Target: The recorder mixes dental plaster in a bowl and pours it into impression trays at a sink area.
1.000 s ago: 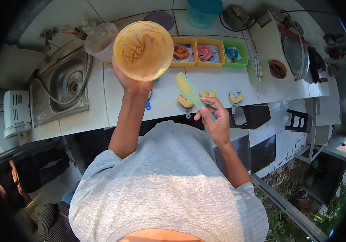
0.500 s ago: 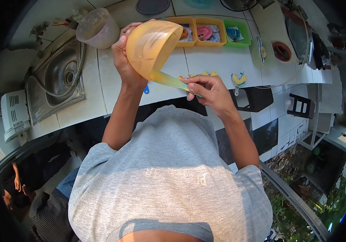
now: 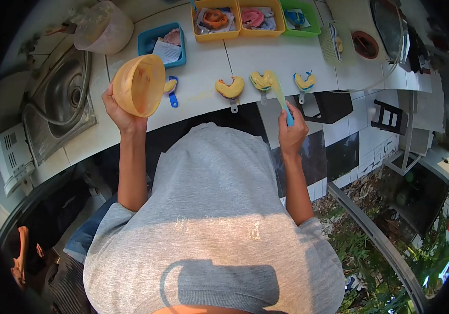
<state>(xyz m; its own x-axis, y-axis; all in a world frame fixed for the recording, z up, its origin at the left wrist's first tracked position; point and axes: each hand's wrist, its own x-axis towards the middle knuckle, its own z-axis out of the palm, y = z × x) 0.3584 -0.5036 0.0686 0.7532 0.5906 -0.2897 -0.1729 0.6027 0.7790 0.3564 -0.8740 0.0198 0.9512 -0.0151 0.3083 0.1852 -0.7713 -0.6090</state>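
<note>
My left hand (image 3: 121,111) is closed on an orange mixing bowl (image 3: 148,83), tilted so its smeared inside faces right. In my right hand (image 3: 293,131) is a spatula with a blue handle and a pale yellow-green blade (image 3: 277,86). Its blade touches or hovers just over the yellow paste on a horseshoe-shaped dental impression tray (image 3: 261,81); I cannot tell which. Similar paste-filled trays lie along the counter's front edge: one with orange edges (image 3: 229,89), a blue-edged one (image 3: 304,81) to the right, and a blue-handled one (image 3: 171,86) beside the bowl.
Behind the trays stand a blue bin (image 3: 175,63), two yellow-orange bins (image 3: 216,35) and a green bin (image 3: 308,30), holding coloured impressions and paper. A metal sink (image 3: 59,99) and a whitish tub (image 3: 104,31) are at left. A person's arm (image 3: 23,246) shows at lower left.
My left hand has moved the bowl down and left. The spatula has left the bowl's rim and swung right, upright over a tray. The trays and blue bin now show.
</note>
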